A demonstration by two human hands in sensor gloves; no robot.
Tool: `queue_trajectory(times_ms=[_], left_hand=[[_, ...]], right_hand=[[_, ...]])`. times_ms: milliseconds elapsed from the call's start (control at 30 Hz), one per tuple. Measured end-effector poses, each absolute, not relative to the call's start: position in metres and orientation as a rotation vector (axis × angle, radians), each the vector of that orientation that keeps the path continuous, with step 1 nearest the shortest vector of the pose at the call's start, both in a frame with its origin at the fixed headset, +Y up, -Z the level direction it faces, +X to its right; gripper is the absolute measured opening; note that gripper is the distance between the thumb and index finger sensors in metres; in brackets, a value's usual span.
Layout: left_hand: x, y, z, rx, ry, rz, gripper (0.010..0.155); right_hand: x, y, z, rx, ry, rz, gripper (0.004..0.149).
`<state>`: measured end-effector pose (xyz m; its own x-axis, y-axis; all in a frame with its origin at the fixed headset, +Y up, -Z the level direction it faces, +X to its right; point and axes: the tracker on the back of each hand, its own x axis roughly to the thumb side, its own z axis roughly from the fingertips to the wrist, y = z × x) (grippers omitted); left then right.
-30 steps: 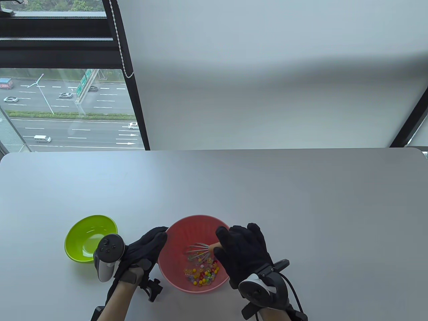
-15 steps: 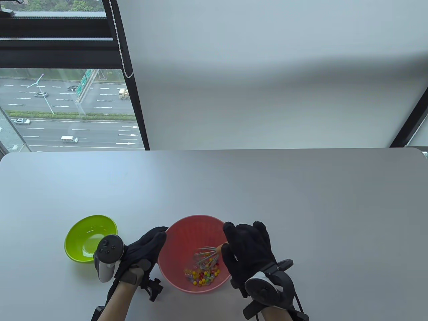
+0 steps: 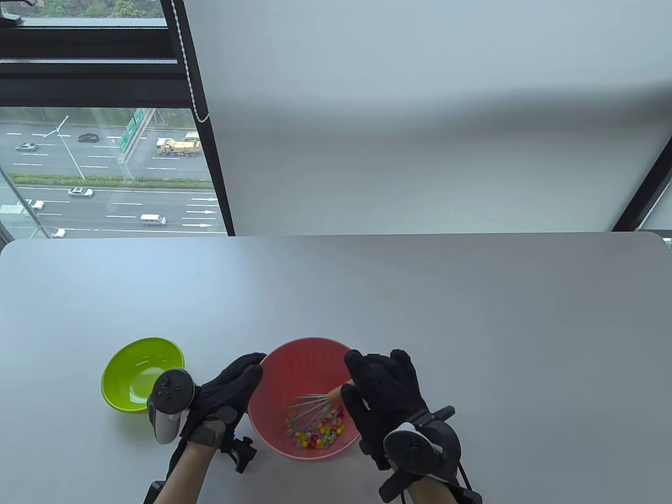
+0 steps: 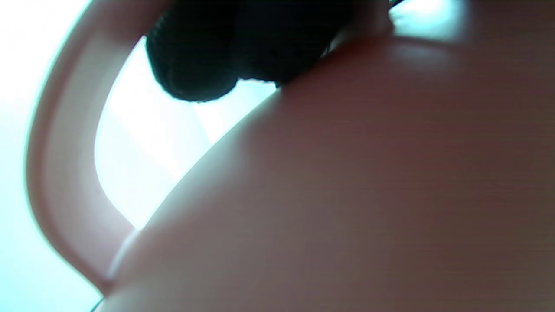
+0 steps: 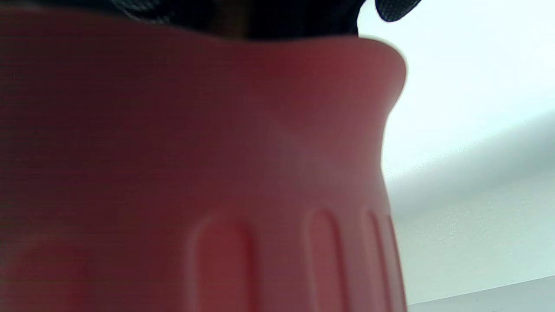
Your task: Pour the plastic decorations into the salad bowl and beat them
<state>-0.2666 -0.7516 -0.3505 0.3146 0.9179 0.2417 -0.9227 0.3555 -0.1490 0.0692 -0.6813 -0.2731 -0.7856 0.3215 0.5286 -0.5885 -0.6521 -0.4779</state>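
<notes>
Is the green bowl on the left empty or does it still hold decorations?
Empty: the green bowl shows only bare glossy interior; the beads lie in the pink bowl.

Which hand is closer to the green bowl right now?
Left. The left hand rests against the pink salad bowl, just right of the green bowl. The right hand grips the whisk beyond the pink bowl's far side.

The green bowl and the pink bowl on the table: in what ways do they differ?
The green bowl looks smaller; the pink bowl looks wider. The green bowl looks empty; the pink bowl holds colourful beads and a whisk. No hand touches the green bowl; the left hand rests against the pink bowl's side. Both stand upright on the table.
</notes>
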Motion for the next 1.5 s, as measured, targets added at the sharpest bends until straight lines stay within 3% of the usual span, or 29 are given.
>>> queue_trajectory(times_ms=[933,1200,1500], left_hand=[[-0.266,-0.753,-0.351,0.014,-0.308,1.218,0.063],[-0.267,-0.753,-0.351,0.013,-0.308,1.218,0.063],[-0.266,-0.753,-0.351,0.013,-0.306,1.220,0.064]], right_hand=[[0.071,-0.671,-0.263,0.575,-1.123,2.497,0.054],[0.076,-0.667,-0.263,0.543,-1.089,2.461,0.055],[0.074,-0.673,-0.270,0.537,-0.906,2.400,0.055]])
